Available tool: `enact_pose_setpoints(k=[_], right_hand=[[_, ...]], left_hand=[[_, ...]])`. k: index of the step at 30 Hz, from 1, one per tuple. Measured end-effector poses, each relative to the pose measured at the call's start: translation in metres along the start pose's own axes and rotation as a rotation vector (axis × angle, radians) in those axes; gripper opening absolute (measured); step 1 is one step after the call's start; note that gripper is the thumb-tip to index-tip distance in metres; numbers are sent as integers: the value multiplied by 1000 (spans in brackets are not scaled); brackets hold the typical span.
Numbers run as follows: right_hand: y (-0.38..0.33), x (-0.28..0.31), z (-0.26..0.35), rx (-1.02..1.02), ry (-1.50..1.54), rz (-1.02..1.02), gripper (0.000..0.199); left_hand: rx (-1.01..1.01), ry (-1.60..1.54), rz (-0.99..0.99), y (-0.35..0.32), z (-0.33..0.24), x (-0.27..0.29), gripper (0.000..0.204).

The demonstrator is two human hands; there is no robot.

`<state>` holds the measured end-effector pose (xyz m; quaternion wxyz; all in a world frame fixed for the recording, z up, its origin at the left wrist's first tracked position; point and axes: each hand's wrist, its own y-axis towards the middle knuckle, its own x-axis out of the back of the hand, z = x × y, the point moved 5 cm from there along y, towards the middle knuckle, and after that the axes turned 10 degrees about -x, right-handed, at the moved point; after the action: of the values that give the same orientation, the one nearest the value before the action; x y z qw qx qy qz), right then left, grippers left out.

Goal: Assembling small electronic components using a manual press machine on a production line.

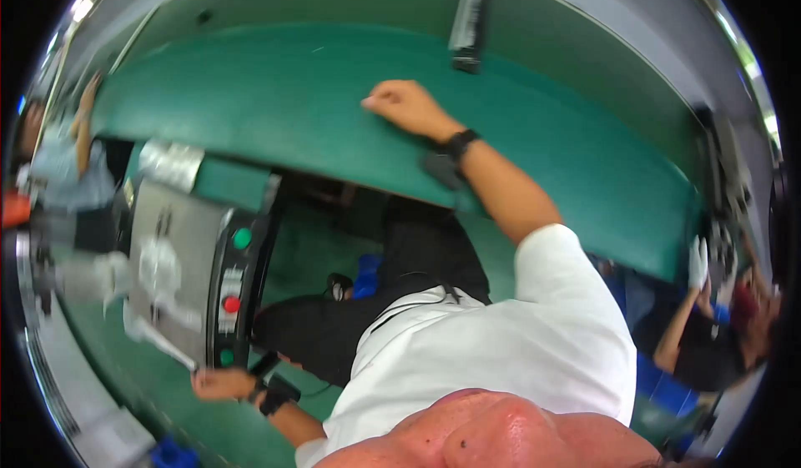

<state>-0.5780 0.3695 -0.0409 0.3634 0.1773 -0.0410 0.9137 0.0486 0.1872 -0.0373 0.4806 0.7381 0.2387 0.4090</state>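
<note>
My left hand (222,384) is at the lower left, beside the front corner of a grey metal-topped machine (190,251). Its fingers are closed at the end of a long whitish strip (161,339) that runs along the machine's edge. The machine's black panel carries a red button (231,304) and green buttons (242,238). Over the green tabletop (275,93) reaches my right hand (406,107), its fingers curled together; anything small between the fingertips cannot be made out. A dark flat object (442,170) lies near the table's front edge, below my right wrist.
A crumpled silvery sheet (171,164) lies behind the machine. At the table's back stands a dark upright bar (469,26). One person (71,168) is at the far left; another, in a white glove (697,264), works at the right. A blue object (366,276) is under the table.
</note>
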Motion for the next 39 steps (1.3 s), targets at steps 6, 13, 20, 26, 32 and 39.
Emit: enact_pose_setpoints(k=[6, 13, 20, 26, 32, 39], right_hand=[[2, 8, 6, -48, -68, 15, 25], [8, -16, 35, 98, -61, 10, 29], [9, 24, -22, 79, -193, 49, 30], [10, -11, -4, 8, -126, 154, 33], [-2, 2, 19, 33, -282, 64, 33], [-14, 0, 37, 106, -403, 22, 36]], left_hand=[[-49, -707, 429, -9, -186, -54, 7], [-204, -1020, 659, -1, -291, -79, 29], [-629, -1150, 519, -42, -392, -103, 60], [-670, -860, 745, -82, -389, -112, 70], [-698, -835, 816, -85, -399, -128, 79], [-542, -1049, 976, -107, -399, -150, 79]])
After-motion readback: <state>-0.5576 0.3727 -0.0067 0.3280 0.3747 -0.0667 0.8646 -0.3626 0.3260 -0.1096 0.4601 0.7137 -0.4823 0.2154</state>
